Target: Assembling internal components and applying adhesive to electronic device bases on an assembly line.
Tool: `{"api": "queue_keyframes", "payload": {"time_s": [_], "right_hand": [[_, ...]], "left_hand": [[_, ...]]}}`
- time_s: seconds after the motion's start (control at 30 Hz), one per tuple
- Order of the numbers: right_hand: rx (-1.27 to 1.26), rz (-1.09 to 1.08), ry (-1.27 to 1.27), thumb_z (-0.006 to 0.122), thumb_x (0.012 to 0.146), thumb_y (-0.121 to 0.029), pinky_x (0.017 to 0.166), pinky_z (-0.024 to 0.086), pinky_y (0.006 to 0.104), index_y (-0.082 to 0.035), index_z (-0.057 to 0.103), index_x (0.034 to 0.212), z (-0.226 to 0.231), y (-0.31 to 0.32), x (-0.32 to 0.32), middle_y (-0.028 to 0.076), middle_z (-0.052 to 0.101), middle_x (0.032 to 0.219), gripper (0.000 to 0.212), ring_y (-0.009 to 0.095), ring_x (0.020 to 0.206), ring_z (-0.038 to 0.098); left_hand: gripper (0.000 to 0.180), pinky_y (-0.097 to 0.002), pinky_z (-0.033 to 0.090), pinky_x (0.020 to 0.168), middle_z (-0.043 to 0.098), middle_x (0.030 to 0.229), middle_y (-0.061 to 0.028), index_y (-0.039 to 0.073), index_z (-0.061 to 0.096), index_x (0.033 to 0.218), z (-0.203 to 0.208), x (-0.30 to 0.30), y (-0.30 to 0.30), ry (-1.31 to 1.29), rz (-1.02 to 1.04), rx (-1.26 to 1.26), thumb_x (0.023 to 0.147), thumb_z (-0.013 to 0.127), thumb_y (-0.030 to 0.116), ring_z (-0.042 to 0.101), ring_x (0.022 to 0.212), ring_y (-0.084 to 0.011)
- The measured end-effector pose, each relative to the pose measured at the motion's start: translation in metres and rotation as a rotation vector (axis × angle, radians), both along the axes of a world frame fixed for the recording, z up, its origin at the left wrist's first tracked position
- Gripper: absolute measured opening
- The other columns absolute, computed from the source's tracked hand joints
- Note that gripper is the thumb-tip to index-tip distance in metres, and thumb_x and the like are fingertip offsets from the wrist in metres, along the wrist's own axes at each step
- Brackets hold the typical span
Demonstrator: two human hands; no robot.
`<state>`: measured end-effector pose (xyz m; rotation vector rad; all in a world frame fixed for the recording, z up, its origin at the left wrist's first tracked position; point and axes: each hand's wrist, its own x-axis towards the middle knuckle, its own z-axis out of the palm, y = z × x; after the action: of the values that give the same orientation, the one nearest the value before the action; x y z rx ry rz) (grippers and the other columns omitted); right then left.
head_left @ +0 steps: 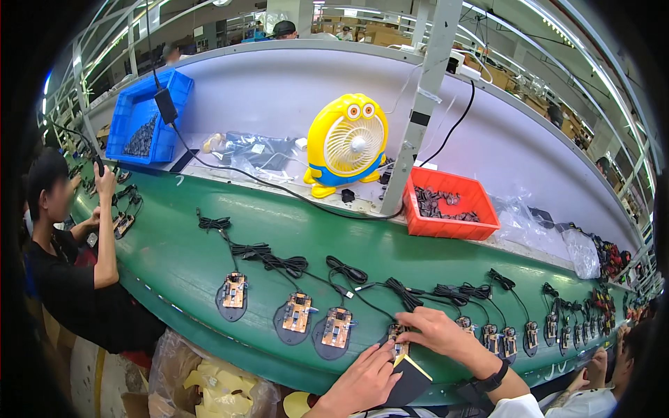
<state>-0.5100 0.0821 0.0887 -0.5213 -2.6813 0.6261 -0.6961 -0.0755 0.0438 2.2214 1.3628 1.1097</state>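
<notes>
A half-assembled computer mouse (399,332), its brown circuit board exposed on a dark base, lies at the belt's near edge between my hands. My left hand (364,380) has its fingers closed against its near-left side. From the right, my right hand (437,336) bends thumb and fingers over the same mouse, hiding much of it. A dark flat piece with a yellow edge (411,382) sits just below, beside my left fingertips. Left of my hands lie three similar open mice, the nearest mouse (336,331) with its coiled black cable (346,269) behind it.
The green belt (279,209) carries more open mice (510,341) to the right. Behind stand a red bin (453,230) of small dark parts, a yellow fan (348,146) and a blue bin (143,150). Co-workers (66,258) sit at left and right. A metal post (425,104) rises behind the belt.
</notes>
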Motion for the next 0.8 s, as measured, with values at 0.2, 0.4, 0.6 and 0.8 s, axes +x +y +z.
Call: {"api": "queue_keyframes", "payload": {"time_s": [0.2, 0.4, 0.6, 0.8], "right_hand": [[0.132, 0.058, -0.261, 0.075, 0.095, -0.031, 0.074, 0.052, 0.0409, 0.0, 0.059, 0.14, 0.007, -0.005, -0.005, 0.013, 0.069, 0.095, 0.056, 0.028, 0.085, 0.064], [-0.3, -0.009, -0.026, 0.077, 0.095, -0.03, 0.102, 0.048, 0.0439, 0.0, 0.058, 0.141, 0.014, -0.039, 0.009, 0.02, 0.067, 0.122, 0.058, 0.036, 0.108, 0.063], [-0.562, -0.098, 0.259, 0.089, 0.087, -0.028, 0.076, 0.059, 0.0341, -0.004, 0.075, 0.123, 0.001, -0.079, -0.013, 0.012, 0.079, 0.111, 0.045, 0.024, 0.09, 0.076], [-0.533, -0.058, 0.288, 0.089, 0.086, -0.02, 0.073, 0.058, 0.0311, -0.004, 0.076, 0.121, 0.009, -0.084, -0.026, 0.012, 0.079, 0.106, 0.041, 0.022, 0.087, 0.074]], "left_hand": [[0.021, -0.0482, 0.05, 0.111, 0.069, 0.117, -0.0207, -0.007, 0.067, 0.097, -0.001, -0.003, -0.005, -0.052, 0.01, -0.004, 0.093, 0.074, 0.012, 0.061, 0.132, -0.0396], [0.017, -0.0417, 0.057, 0.081, 0.069, 0.091, -0.0179, -0.004, 0.065, 0.089, 0.014, -0.023, -0.029, -0.335, 0.147, -0.009, 0.087, 0.08, 0.005, 0.072, 0.093, -0.0357], [0.015, -0.0321, 0.054, 0.068, 0.071, 0.085, -0.0154, -0.004, 0.068, 0.089, 0.018, -0.047, -0.049, -0.514, 0.302, -0.234, 0.087, 0.081, 0.002, 0.071, 0.076, -0.0246], [0.013, -0.0289, 0.053, 0.063, 0.074, 0.077, -0.0083, -0.005, 0.076, 0.092, 0.022, -0.05, -0.054, -0.588, 0.287, -0.32, 0.086, 0.083, 0.004, 0.071, 0.068, -0.0145]]}}
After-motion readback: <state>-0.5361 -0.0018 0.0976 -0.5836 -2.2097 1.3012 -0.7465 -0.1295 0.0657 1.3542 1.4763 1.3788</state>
